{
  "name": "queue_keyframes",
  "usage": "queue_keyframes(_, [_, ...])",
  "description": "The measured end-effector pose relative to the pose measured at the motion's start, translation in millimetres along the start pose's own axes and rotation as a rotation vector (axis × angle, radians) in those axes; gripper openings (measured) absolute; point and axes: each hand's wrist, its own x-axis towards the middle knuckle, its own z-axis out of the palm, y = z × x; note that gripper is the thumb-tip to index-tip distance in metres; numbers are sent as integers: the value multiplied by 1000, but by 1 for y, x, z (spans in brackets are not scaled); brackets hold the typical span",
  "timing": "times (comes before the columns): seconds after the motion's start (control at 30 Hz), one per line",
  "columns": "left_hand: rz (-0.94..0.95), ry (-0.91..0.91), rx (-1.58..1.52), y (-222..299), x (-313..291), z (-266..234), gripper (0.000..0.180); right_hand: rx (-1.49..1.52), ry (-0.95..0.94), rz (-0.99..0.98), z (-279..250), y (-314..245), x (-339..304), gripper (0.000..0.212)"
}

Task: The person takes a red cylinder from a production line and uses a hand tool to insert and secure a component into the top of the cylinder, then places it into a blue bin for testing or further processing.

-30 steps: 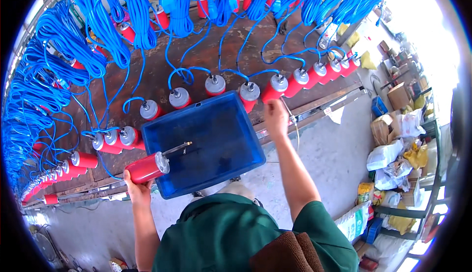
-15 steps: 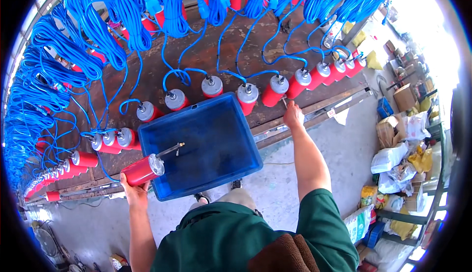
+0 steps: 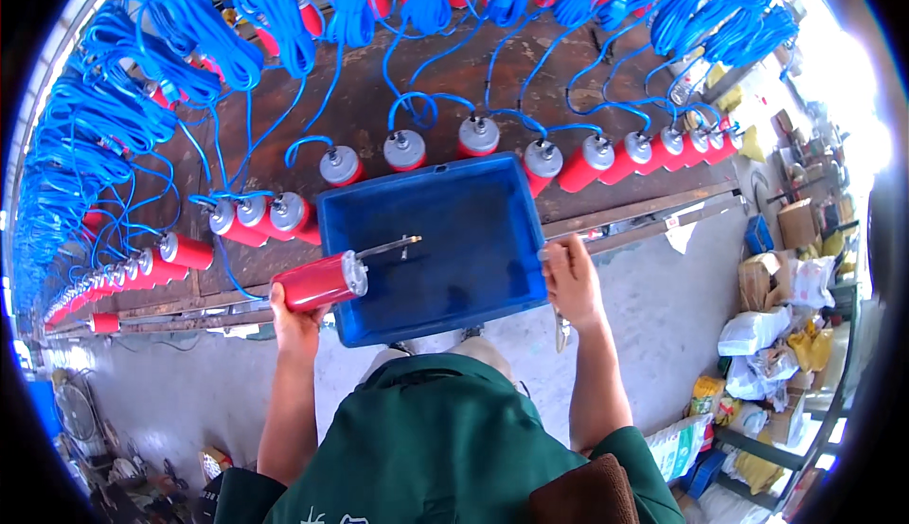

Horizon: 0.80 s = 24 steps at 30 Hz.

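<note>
My left hand (image 3: pixel 298 323) grips the lower end of a red cylinder (image 3: pixel 312 283) with a silver end cap. A thin metal rod (image 3: pixel 390 246) with a brass-coloured tip sticks out of that cap, over the blue plastic bin (image 3: pixel 431 320). At the bin's right rim is my right hand (image 3: pixel 574 283), with its fingers curled. Below its palm shows the end of a shiny metal tool (image 3: pixel 561 331); the kind cannot be made out. Whether this hand touches the rim is unclear.
A row of red cylinders (image 3: pixel 632 153) with blue cables lines the worn brown table (image 3: pixel 454 74). Coiled blue cables (image 3: pixel 194 27) crowd its far and left sides. Bags and boxes (image 3: pixel 757 335) are piled on the right; a fan (image 3: pixel 76 410) stands at lower left.
My right hand has come back from the cylinder row to the bin's right rim. My view has shifted; the left hand still holds the red cylinder over the bin.
</note>
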Motion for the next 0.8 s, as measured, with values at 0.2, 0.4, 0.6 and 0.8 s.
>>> queue_keyframes(0.2, [4, -61, 25, 0, -5, -1, 81, -46, -256, 5, 91, -28, 22, 17])
queue_keyframes(0.4, [17, -137, 11, 3, -9, 5, 72, 275, -373, 253, 138, -19, 53, 23])
queue_keyframes(0.6, [35, -97, 42, 7, -13, 10, 67, 327, -397, 253, 157, -22, 58, 25])
queue_keyframes(0.8, [31, -105, 43, 7, -9, 6, 65, 263, -382, 252, 164, -21, 61, 26])
